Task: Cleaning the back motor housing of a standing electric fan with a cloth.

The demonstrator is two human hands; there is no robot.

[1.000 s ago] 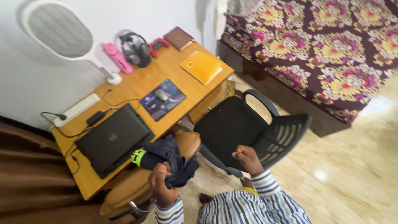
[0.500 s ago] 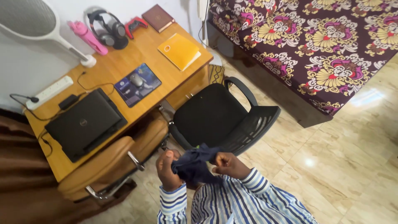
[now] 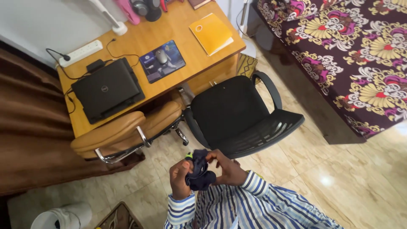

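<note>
Both hands are bunching up a dark navy cloth. Left hand and right hand have their fingers curled tight around it, near the black mesh chair.

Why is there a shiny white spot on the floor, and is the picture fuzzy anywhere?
In the head view, the white spot is glare: light bouncing off the glossy tile floor. The dark cloth bunched between the left hand and right hand looks slightly soft, while the laptop on the desk looks sharp.
</note>
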